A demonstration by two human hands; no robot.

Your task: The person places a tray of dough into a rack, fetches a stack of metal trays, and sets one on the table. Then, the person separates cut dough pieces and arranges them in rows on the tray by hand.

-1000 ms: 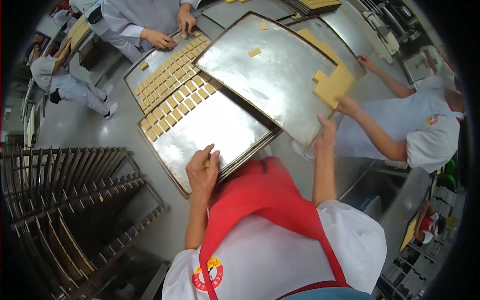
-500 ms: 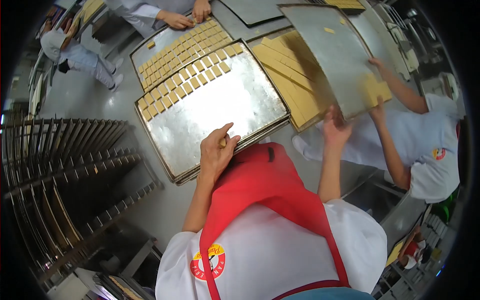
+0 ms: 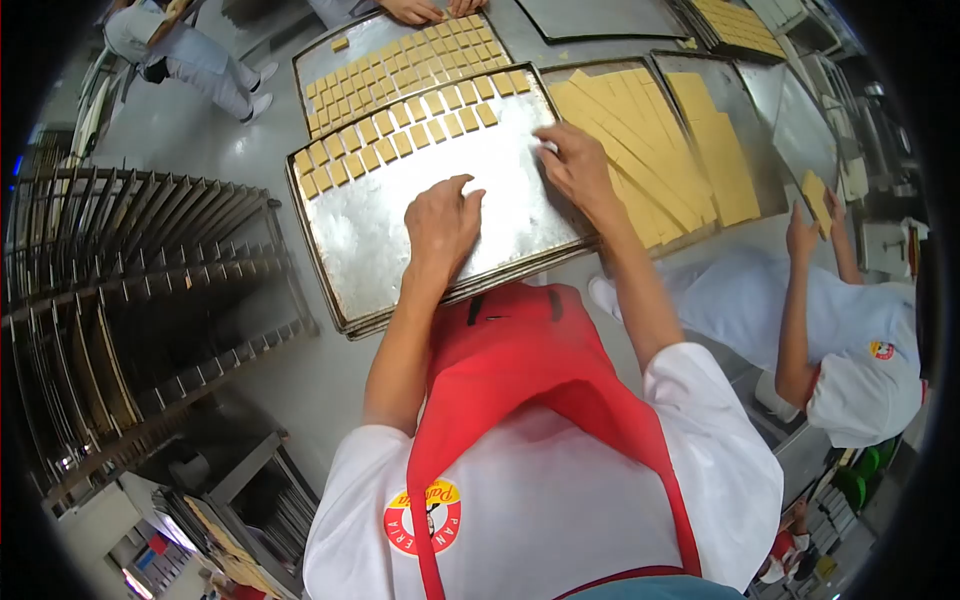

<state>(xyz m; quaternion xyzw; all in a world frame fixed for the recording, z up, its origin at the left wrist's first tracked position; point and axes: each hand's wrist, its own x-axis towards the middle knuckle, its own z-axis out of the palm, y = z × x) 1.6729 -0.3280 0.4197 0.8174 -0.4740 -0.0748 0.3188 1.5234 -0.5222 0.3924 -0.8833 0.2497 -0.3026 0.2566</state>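
Pretty sure this was row-filling: left hand [image 3: 441, 226] and right hand [image 3: 580, 168] hung half-curled over the upper-centre tray [image 3: 345, 235] of dough pieces [image 3: 387, 150], couldn't tell if gripping anything, next placement needing careful lining-up.

The tray [image 3: 375, 230] is flat, silvery metal w/ a thin dark rim, brownish in spots. It lies flat, slanting up to the right in this view. Other tray rims [image 3: 520, 270] show just under its near edge, so it's on top of a stack. Small flat tan pcs [image 3: 436, 130] lie on it in 2 rows along the far side. They're oblong, abt the same size, w/ thin gaps btwn them. The far row goes almost corner to corner; the near row stops sooner on the right.
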